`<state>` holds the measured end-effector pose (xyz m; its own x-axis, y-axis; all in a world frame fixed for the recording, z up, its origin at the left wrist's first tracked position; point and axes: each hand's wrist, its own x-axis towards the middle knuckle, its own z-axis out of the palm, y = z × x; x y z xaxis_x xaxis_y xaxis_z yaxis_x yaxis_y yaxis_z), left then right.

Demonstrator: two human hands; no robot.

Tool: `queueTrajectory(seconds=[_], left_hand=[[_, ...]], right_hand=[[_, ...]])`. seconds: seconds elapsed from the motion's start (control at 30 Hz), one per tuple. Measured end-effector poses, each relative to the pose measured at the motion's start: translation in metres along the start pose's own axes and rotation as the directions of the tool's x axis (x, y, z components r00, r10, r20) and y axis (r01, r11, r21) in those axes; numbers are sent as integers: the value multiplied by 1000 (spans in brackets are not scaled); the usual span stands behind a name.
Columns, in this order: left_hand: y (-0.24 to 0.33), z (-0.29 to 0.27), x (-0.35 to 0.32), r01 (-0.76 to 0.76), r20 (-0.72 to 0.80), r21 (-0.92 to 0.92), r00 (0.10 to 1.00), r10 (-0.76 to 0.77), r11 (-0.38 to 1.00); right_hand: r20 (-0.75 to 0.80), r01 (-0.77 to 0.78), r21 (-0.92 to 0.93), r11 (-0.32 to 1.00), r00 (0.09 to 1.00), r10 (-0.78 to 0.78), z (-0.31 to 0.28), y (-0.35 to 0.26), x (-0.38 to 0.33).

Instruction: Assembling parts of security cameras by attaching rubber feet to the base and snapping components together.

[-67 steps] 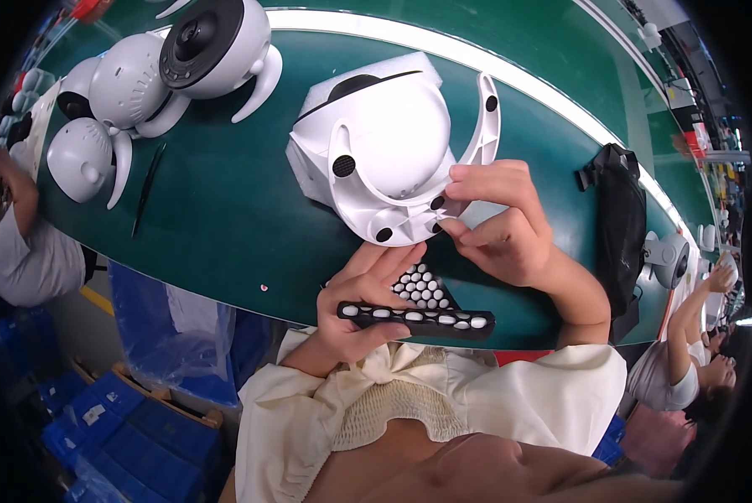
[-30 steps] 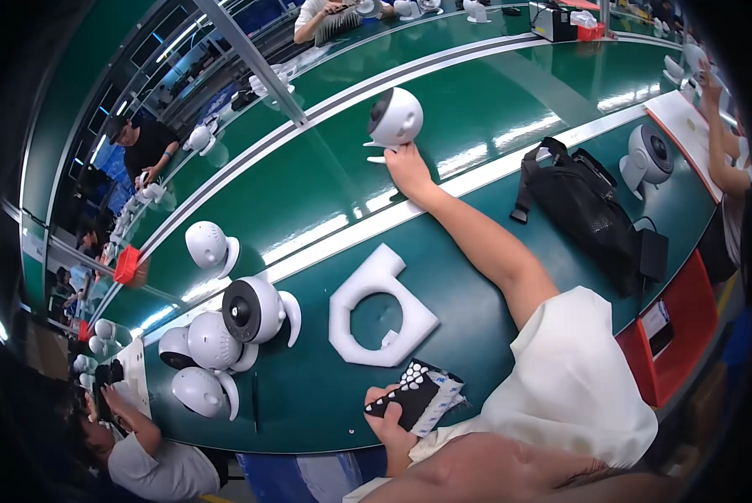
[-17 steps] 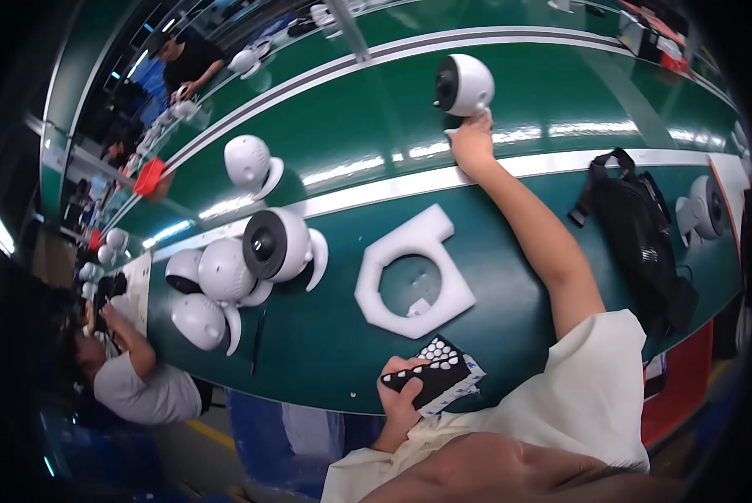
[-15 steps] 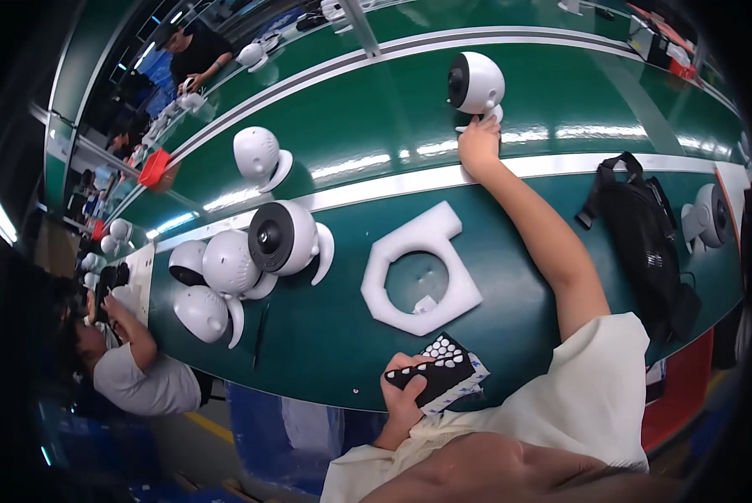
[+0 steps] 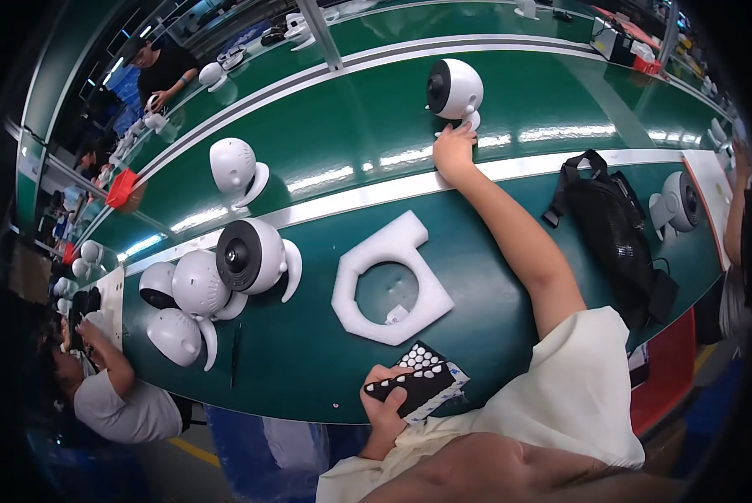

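My left hand (image 5: 384, 404), near the table's front edge, is closed around a folded black sheet (image 5: 430, 384) dotted with round white pads. With my right arm stretched far forward, my right hand (image 5: 455, 152) has its fingers at the base of a white ball-shaped device (image 5: 463, 89) with a black round front. That device stands upright on the green strip beyond the white rail; my palm partly hides its foot. Between my arms lies a white foam frame (image 5: 355, 310) with a round hole, and a small white piece (image 5: 397, 314) shows inside the hole.
Several similar devices (image 5: 250, 256) cluster at the left beside a thin black pen-like tool (image 5: 235, 356). Another device (image 5: 235, 168) stands beyond the rail (image 5: 326, 199). A black bag (image 5: 615, 226) and one more device (image 5: 676, 204) are at right. People work at left and far left.
The whole view has shifted, so things appear farther left. Both hands keep their places: the left on the dotted sheet, the right at the device's base.
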<state>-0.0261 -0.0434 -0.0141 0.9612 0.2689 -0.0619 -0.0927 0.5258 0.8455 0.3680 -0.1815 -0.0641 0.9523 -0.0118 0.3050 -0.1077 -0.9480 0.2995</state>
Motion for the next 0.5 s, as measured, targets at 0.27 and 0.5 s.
queueTrajectory(seconds=[0.27,0.5], left_hand=[[-3,-2,2,10,43,9,999,-10,1000],[-3,-5,2,37,50,-37,998,-35,999]], right_hand=[[178,61,-116,991,983,-39,-9,3,5],[337,207,373,904,878,-340,-72,-6,9]])
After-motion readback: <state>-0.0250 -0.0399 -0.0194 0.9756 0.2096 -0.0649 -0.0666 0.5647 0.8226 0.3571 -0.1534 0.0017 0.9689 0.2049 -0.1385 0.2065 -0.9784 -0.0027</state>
